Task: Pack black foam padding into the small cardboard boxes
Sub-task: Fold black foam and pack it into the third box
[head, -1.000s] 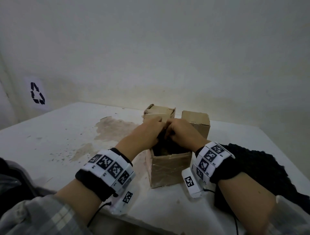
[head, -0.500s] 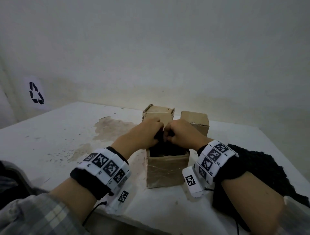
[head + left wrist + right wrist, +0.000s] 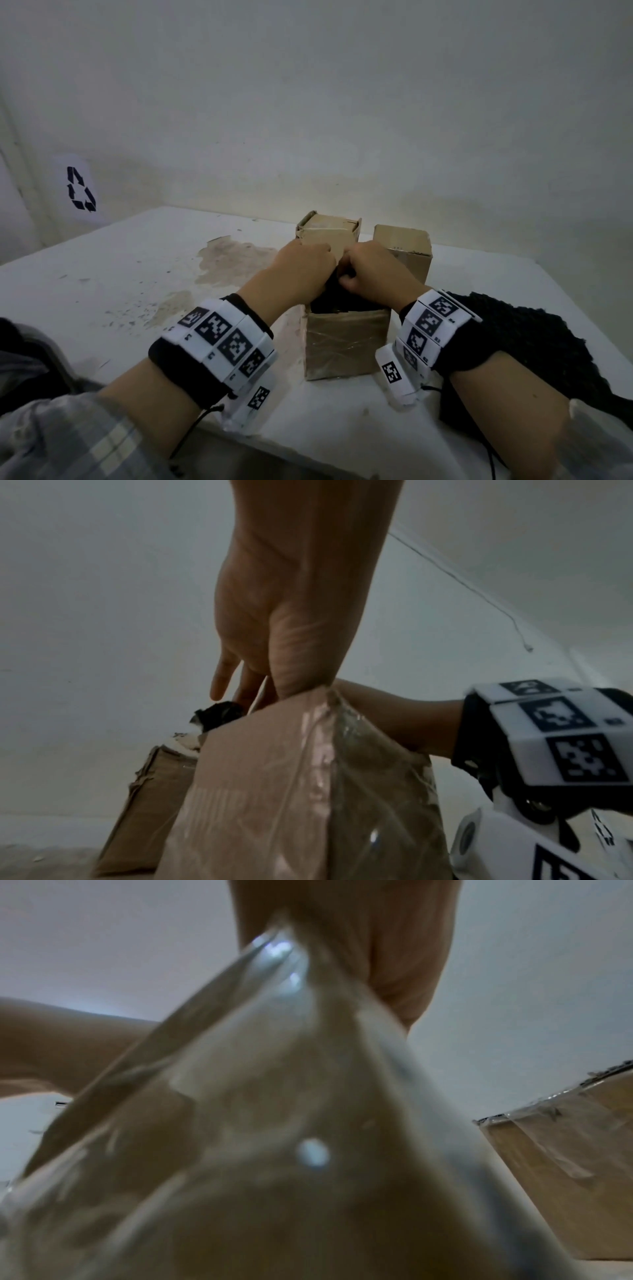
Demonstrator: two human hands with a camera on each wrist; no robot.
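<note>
While both hands work over box mouth, change from a second ago slight: fists sit bit higher, foam wad less sunk. Judgement: stuffing unfinished.

Table [image 3: 102, 291]: white, stained.
Spare foam [image 3: 534, 346]: black heap, right of right wrist.
Two rear boxes [image 3: 402, 246]: behind near box.
Box [image 3: 346, 346]: taped, upright, long axis vertical, mouth up.
Foam [image 3: 337, 303]: bunched in mouth, top above rim; axis unclear.
Left hand [image 3: 301, 270]: fingers curled on foam.
Right hand [image 3: 373, 270]: curled, pinching foam.

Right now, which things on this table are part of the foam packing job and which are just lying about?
In the job:
- near open box, with black foam in it
- left hand, right hand, both at the foam
- two boxes behind
- black foam pile

Lying about:
- recycling sign
- brown stain
</note>
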